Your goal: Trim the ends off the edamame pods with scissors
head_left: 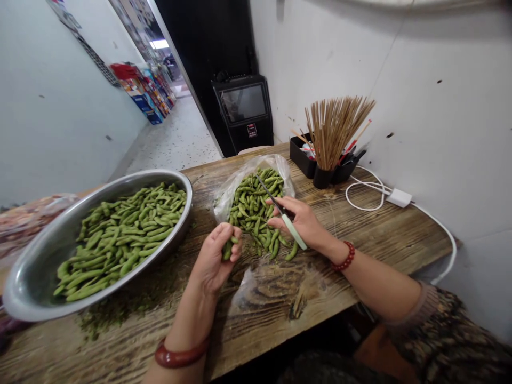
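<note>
In my left hand (219,255) are green edamame pods (227,249), gripped by curled fingers just in front of the pile. My right hand (298,220) holds a pair of scissors (294,231) with pale green handles, its dark blades pointing away over the pods. A heap of edamame pods (252,205) spills out of a clear plastic bag (224,197) between and beyond my hands. To the left stands a big metal basin (184,213) with many more pods inside. My right fingers partly hide the scissors' handles.
Small green trimmings (120,309) lie on the wooden table (276,298) beside the basin. At the back right, a black holder (301,157) carries thin wooden sticks (334,130). A white cable with an adapter (399,197) runs along the right. A black speaker-like box (244,114) stands behind the table.
</note>
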Action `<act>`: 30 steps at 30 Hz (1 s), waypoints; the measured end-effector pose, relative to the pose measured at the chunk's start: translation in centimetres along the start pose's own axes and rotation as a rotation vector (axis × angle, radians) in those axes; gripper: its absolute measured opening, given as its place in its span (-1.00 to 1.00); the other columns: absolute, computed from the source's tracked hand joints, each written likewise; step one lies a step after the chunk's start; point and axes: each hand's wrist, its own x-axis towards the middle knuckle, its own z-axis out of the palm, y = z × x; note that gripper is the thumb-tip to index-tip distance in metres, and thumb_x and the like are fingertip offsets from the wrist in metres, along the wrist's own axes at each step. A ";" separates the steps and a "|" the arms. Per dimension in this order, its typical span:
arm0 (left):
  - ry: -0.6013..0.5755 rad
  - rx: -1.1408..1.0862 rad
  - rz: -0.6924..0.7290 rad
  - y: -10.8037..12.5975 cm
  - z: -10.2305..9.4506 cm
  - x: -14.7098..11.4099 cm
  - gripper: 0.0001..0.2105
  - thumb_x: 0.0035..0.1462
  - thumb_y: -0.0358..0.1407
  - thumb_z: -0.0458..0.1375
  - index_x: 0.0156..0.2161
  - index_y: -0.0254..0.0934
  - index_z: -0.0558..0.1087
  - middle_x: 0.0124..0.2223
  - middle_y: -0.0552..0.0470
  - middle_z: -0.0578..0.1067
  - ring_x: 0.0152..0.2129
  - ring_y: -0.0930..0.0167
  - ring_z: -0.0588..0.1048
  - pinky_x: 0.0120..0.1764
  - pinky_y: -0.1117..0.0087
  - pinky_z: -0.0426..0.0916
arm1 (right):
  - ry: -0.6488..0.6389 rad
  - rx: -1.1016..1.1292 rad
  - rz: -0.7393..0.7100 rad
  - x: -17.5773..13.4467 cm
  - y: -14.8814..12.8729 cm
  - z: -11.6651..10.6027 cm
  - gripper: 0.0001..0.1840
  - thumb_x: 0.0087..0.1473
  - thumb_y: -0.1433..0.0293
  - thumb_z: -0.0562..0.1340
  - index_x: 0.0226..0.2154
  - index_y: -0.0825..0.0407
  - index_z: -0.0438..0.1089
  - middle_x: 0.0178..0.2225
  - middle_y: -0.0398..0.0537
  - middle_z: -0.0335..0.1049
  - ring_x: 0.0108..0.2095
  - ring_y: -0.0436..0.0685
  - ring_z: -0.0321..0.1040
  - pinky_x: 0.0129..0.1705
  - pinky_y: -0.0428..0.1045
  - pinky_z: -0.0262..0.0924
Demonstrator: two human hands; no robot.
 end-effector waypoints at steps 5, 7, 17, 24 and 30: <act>-0.067 0.245 -0.079 -1.3 0.7 0.1 -0.76 0.03 -0.21 0.22 -0.42 -0.26 0.23 -0.62 0.22 0.27 -0.77 0.58 0.20 -0.72 0.60 0.09 | -0.013 0.009 -0.001 -0.1 0.2 0.3 -0.59 -0.01 0.31 0.35 -0.08 0.09 0.40 -0.36 -0.10 0.37 -0.35 0.03 0.33 -0.26 -0.05 0.24; -0.037 0.451 -0.054 -2.0 0.8 0.4 -0.80 0.03 -0.24 0.21 -0.39 -0.24 0.26 -0.68 0.24 0.27 -0.79 0.56 0.19 -0.70 0.57 0.11 | -0.021 -0.001 -0.009 -0.1 0.3 0.4 -0.59 0.00 0.30 0.34 -0.08 0.08 0.40 -0.35 -0.09 0.38 -0.34 0.05 0.34 -0.26 -0.04 0.25; -0.035 1.398 0.469 -5.1 0.8 1.8 -0.83 0.00 -0.38 0.19 -0.24 -0.28 0.50 -0.29 -0.07 0.54 -0.32 0.29 0.48 -0.23 0.29 0.32 | -0.050 -0.027 -0.024 -0.3 0.4 0.8 -0.54 0.01 0.23 0.33 -0.06 0.11 0.39 -0.32 -0.03 0.38 -0.30 0.09 0.35 -0.24 -0.02 0.27; 0.044 1.189 0.400 -3.9 0.1 1.6 -0.94 -0.04 -0.40 0.19 -0.42 -0.25 0.52 -0.38 -0.02 0.54 -0.37 0.31 0.48 -0.28 0.36 0.32 | -0.051 -0.052 -0.037 -0.3 0.7 0.9 -0.53 0.00 0.24 0.33 -0.05 0.10 0.38 -0.33 -0.05 0.37 -0.32 0.07 0.34 -0.24 -0.02 0.26; 0.135 0.404 0.016 -1.4 0.5 0.3 -0.77 -0.08 -0.22 0.28 -0.35 -0.26 0.37 -0.71 0.26 0.20 -0.79 0.58 0.10 -0.72 0.61 -0.01 | -0.070 -0.039 -0.039 -0.3 0.1 0.8 -0.57 0.00 0.24 0.33 -0.08 0.10 0.39 -0.35 -0.04 0.38 -0.33 0.08 0.33 -0.25 -0.01 0.25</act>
